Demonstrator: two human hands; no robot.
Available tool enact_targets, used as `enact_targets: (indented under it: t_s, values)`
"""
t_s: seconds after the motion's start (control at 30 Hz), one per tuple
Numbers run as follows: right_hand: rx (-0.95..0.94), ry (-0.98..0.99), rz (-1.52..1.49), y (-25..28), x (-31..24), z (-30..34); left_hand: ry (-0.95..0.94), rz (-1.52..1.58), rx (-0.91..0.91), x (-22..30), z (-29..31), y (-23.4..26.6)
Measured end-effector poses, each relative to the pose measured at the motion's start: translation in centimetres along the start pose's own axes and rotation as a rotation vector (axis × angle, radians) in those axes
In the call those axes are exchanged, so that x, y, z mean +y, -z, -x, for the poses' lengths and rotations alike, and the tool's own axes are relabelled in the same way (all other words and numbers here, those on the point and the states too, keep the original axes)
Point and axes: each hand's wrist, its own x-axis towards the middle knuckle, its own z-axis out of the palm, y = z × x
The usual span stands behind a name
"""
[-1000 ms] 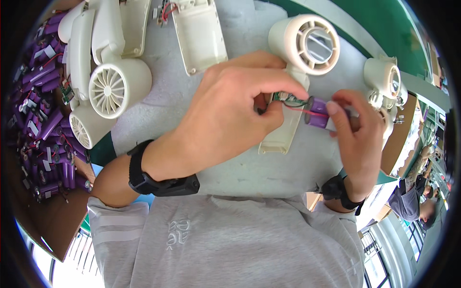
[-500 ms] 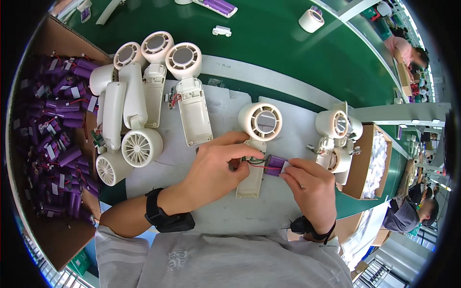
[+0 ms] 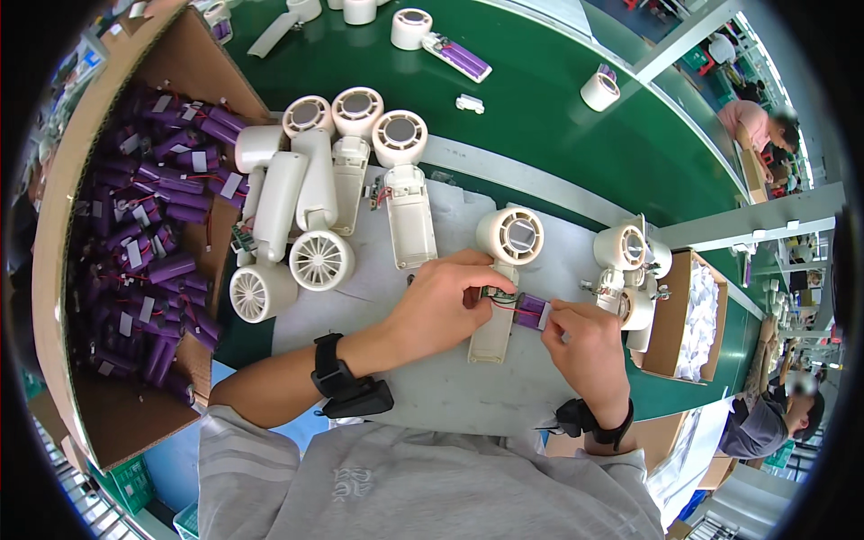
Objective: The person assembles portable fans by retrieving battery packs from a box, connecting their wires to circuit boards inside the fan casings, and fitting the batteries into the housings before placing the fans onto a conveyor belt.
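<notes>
From my end I see the battery (image 3: 529,311) just right of the frame's centre, over or beside the right edge of the open handle (image 3: 489,348). The right hand (image 3: 587,346) has its thumb and fingers pinching the battery's right end, near the white label. The left hand (image 3: 439,299) pinches the circuit board (image 3: 498,293) between thumb and index finger, above the handle. Whether the battery touches the handle, I cannot tell.

I judge the step in hand to be placing the wired board and battery in the handle. The next move seems to call for seating the board, then turning the battery in line with the handle and lowering it without straining the red wire (image 3: 506,309). The upper fan (image 3: 412,30), at the top of the frame, has a battery lying lengthwise in its handle, which supports my reading.

The battery's long axis runs roughly left to right, its wired end pointing left at the board. The handle lies across it on the grey mat (image 3: 504,396), running down the frame from its fan head (image 3: 510,235) and leaning slightly left.
</notes>
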Motion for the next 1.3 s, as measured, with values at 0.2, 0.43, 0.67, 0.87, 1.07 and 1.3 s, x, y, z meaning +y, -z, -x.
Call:
enact_targets:
  t_s: [0.2,0.43,0.67,0.87,1.07,1.3]
  values:
    - [0.034,-0.035,-0.132,0.6,-1.6,1.3,-0.026,0.027,0.004,0.7,1.4,0.5]
    - [0.054,-0.038,-0.055,-0.3,-0.4,1.7,0.029,0.05,-0.087,-0.3,0.3,-0.8]
    - [0.026,-0.002,-0.077,-0.9,4.2,1.6,-0.002,0.117,-0.024,-1.1,-1.9,-3.9]
    - [0.088,0.01,-0.1,-2.8,5.9,2.0,0.021,0.113,-0.005,-3.0,-2.6,-5.3]
    - [0.044,0.057,-0.094,-4.2,6.2,1.9,0.03,0.117,-0.008,-4.6,-2.3,-5.5]
    - [0.033,0.029,0.086,-6.7,5.2,1.8,0.045,0.136,0.001,-6.3,-1.6,-5.6]
